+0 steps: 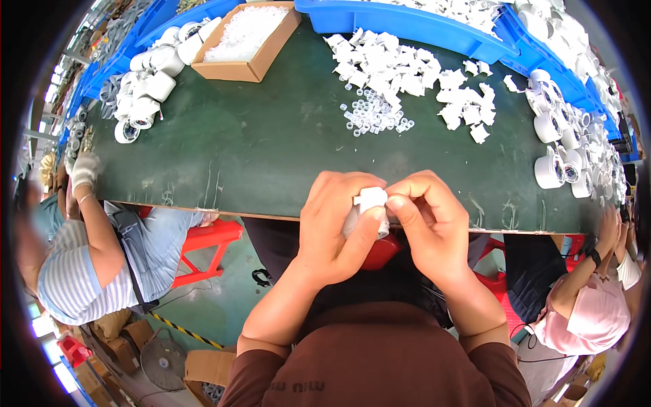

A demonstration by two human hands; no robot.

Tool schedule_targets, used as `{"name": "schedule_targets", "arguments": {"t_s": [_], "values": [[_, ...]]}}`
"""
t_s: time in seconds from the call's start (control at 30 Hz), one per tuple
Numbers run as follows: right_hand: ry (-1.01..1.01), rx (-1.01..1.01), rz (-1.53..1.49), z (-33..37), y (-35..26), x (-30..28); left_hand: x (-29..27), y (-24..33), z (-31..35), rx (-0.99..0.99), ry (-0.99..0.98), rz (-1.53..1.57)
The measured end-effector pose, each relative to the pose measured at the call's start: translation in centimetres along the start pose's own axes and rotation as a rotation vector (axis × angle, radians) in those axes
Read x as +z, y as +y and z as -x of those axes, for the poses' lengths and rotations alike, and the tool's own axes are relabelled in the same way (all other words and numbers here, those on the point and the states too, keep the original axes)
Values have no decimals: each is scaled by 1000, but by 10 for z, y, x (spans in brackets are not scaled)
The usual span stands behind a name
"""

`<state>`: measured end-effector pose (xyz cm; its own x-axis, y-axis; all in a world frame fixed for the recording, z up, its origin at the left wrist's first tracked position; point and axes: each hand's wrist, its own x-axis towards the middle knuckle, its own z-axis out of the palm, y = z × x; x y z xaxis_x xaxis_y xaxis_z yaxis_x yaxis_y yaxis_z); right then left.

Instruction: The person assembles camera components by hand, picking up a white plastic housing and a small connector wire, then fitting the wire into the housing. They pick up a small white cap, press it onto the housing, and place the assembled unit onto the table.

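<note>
Close to the table's near edge, my left hand is closed around a white plastic fitting, its fingers wrapped on the far side and the thumb in front. The body of the fitting below the thumb is partly hidden. My right hand touches the fitting's right side with thumb and forefinger pinched together. Whatever lies between those fingertips is too small to make out. Farther out on the table are a pile of small white plastic parts, a smaller group of white parts and a heap of short clear rings.
A cardboard box of clear pieces stands at the far left. Blue bins line the back. White round housings lie at the left and right. Co-workers sit on both sides; a red stool stands at the left.
</note>
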<state>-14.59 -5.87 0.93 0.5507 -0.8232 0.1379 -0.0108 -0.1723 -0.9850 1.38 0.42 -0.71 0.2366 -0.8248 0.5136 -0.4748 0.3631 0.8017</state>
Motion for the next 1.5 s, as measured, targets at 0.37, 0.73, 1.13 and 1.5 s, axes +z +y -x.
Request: {"name": "schedule_targets", "arguments": {"t_s": [0.37, 0.73, 1.13, 1.5], "values": [[-39, 149, 143, -49, 4, -47, -5, 6, -13, 134, -137, -292], [154, -141, 651, -77, 35, -51, -3, 13, -12, 60, -78, -405], [-138, 112, -221, -26, -4, -21, -4, 14, -13, 0, -118, -455], [-137, 395, -344, -31, -11, -13, 4, 10, -12, 50, -74, -460]]}}
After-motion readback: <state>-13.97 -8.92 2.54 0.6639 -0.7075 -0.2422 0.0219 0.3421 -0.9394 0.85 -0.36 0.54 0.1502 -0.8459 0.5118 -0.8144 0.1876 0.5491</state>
